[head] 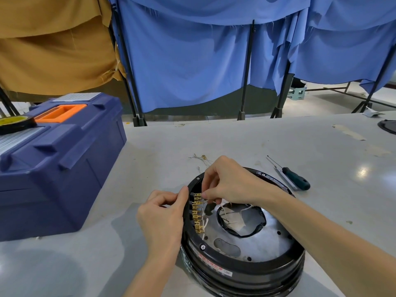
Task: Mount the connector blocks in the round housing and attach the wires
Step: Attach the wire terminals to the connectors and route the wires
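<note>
Round black housing (pixel 257 275), brass blocks (pixel 198 213), right hand (pixel 231 183) pinches wire (pixel 209 201), left hand (pixel 162 215) grips rim (pixel 194 183)

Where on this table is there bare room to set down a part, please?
Free: the tabletop between the blue toolbox and the round housing, and the wide stretch right of the screwdriver. Crowded: behind the housing, loose wires; its left rim, gripped by the left hand while the right hand pinches a wire.

Toolbox (pixel 55 159) (blue), screwdriver (pixel 293 177), curtains (pixel 192 61).
</note>
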Demonstrator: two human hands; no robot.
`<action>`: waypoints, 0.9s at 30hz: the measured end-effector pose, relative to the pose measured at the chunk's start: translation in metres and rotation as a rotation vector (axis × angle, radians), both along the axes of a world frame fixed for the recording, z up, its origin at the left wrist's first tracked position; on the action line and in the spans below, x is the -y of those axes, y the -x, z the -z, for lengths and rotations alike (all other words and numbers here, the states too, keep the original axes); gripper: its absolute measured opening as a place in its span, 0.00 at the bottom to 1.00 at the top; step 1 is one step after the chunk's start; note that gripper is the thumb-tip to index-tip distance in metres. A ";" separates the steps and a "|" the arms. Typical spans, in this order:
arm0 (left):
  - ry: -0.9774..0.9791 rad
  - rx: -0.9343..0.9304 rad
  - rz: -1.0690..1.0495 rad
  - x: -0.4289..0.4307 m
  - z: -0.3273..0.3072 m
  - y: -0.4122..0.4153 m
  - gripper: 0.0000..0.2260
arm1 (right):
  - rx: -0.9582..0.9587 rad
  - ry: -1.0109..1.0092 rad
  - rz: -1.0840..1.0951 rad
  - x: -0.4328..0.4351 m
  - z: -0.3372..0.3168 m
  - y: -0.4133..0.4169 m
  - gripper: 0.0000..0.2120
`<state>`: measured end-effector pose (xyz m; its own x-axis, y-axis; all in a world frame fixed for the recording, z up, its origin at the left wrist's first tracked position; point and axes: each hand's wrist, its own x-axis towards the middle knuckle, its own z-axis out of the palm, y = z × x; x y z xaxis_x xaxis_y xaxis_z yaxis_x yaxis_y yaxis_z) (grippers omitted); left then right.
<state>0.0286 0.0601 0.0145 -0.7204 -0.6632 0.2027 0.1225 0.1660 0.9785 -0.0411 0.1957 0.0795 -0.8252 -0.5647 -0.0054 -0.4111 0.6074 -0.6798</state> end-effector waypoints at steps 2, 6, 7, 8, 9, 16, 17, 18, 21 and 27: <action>-0.010 -0.004 0.001 0.001 0.001 0.000 0.12 | -0.057 -0.058 -0.026 0.002 -0.003 0.001 0.03; -0.031 -0.004 0.006 0.001 0.003 0.002 0.11 | -0.109 -0.137 -0.088 0.005 -0.009 0.004 0.02; -0.028 -0.005 0.005 0.001 0.004 0.002 0.11 | -0.130 -0.154 -0.093 0.006 -0.010 0.005 0.02; -0.024 -0.007 0.004 0.001 0.004 0.002 0.11 | -0.153 -0.167 -0.097 0.007 -0.011 0.005 0.02; -0.019 -0.008 0.003 0.001 0.004 0.002 0.11 | -0.172 -0.175 -0.100 0.007 -0.011 0.005 0.02; 0.004 -0.016 -0.005 0.001 0.005 0.002 0.12 | -0.221 -0.132 -0.110 0.005 -0.004 0.003 0.03; 0.005 -0.018 -0.006 0.001 0.005 0.002 0.12 | -0.215 -0.125 -0.116 0.005 -0.004 0.004 0.03; 0.007 -0.021 -0.005 0.001 0.005 0.003 0.13 | -0.206 -0.119 -0.119 0.004 -0.004 0.004 0.03; 0.012 -0.029 -0.002 0.001 0.005 0.003 0.13 | -0.162 -0.093 -0.134 0.001 -0.002 0.005 0.04; 0.032 -0.032 0.003 0.000 0.006 0.003 0.13 | -0.168 -0.022 -0.173 -0.002 0.003 0.008 0.04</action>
